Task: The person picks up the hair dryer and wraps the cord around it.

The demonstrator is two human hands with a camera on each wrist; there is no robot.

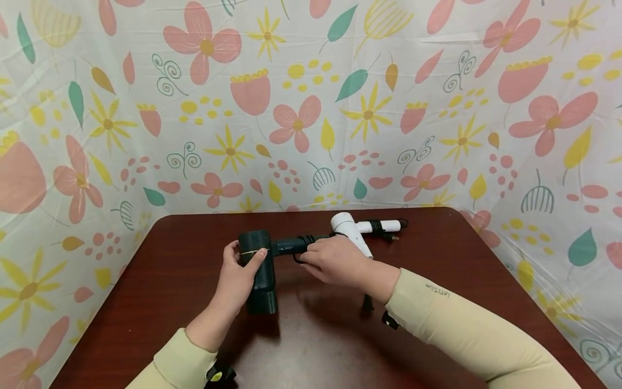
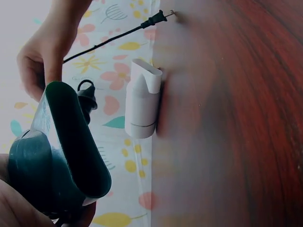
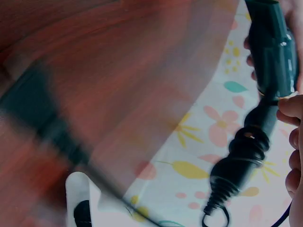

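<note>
My left hand (image 1: 235, 281) grips the barrel of a dark green hair dryer (image 1: 262, 278), thumb across its front and fingers behind. The dryer's handle (image 1: 289, 247) points right, with black cord wound around it. At the end of that handle, my right hand (image 1: 337, 260) has its fingers curled, holding the loose power cord (image 2: 109, 42). Below the right hand hangs the plug (image 1: 367, 303), which looks blurred in the right wrist view. In the left wrist view the dryer's flat nozzle (image 2: 78, 137) faces the camera.
Behind my right hand, a white hair dryer (image 1: 344, 222) lies on the brown table (image 1: 184, 281), its cord (image 1: 376, 227) wrapped around the handle. A flower-patterned sheet (image 1: 301, 162) hangs along the table's back and sides.
</note>
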